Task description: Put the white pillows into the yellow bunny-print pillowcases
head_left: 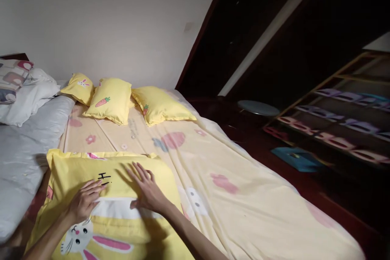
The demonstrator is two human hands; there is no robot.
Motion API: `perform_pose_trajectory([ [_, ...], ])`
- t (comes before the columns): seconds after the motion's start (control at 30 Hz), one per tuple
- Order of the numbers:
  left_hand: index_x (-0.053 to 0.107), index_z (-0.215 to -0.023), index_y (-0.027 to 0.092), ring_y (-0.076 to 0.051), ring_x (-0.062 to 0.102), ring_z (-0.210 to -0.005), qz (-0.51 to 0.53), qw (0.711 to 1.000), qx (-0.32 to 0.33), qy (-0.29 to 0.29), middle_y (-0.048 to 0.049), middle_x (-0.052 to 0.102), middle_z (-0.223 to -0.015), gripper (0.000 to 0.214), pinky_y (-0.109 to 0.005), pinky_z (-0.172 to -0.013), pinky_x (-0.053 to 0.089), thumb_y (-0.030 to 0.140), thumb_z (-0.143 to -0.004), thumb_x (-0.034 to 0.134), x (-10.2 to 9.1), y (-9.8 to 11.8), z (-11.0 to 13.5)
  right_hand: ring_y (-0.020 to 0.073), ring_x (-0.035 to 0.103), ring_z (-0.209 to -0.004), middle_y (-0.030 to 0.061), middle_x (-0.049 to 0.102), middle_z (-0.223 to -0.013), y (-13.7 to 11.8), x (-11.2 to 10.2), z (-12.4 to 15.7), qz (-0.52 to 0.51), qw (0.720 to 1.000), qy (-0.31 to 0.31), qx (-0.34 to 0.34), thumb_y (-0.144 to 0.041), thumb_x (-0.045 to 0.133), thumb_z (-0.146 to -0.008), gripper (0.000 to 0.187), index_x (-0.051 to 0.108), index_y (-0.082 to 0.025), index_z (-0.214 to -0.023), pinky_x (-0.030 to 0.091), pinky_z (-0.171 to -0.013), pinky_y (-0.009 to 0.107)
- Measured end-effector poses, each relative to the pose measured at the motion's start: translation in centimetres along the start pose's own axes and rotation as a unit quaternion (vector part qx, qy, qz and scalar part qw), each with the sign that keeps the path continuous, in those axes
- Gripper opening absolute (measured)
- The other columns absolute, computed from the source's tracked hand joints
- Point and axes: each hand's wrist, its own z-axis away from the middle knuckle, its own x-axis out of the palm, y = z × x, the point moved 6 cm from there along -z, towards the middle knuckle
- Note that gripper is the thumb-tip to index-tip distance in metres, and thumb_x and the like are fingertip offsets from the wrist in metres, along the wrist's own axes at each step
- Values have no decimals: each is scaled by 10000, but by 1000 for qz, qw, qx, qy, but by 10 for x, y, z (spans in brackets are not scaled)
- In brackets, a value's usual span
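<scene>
A yellow pillow (pixel 70 170) with a rabbit print lies on the near end of the bed. Across its middle, a white strip (pixel 114 208) shows between two parts of the yellow cover. My left hand (pixel 86 201) rests on the cover by the left end of that strip, fingers laid out over the cloth near the black lettering. To the right, my right hand (pixel 146 189) is spread over the pillow, its thumb by the strip's upper edge. Neither hand visibly grasps anything.
Yellow pillows (pixel 111 99) stand against the wall at the bed's head. A grey mattress (pixel 27 158) with white bedding (pixel 33 93) adjoins on the left. Right of the patterned sheet (pixel 243 203) are a round stool (pixel 258 107), a blue object (pixel 297 159) and a shoe rack (pixel 338 118).
</scene>
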Motion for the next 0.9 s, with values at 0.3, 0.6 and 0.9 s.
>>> perform_pose_trajectory([
  [0.3,626,-1175,222,-183,391,-1421,-20,992,-40,-122,-32,545,-1451,344,-456,-1214,304,155,-931,393,25,0,11,356,239,-1464,183,271,-1584,-9,86,-27,53,998,-17,34,-335,593,-849,846,159,-167,-1555,177,-1155,604],
  [0.6,457,-1417,239,-353,426,-1383,-103,973,-205,2,-131,475,-1498,686,-628,-1162,259,619,-849,512,40,-2,-16,449,112,-1472,193,137,-1620,48,41,24,78,995,-24,63,-654,762,-620,1180,169,-247,-1556,163,-1108,675],
  [0.9,243,-1523,276,-242,336,-1447,-141,982,-120,24,-54,365,-1574,708,-491,-1196,216,535,-905,473,78,-25,-32,407,187,-1469,175,239,-1597,69,75,20,70,991,-15,114,-648,598,-785,929,241,-244,-1541,167,-1113,651],
])
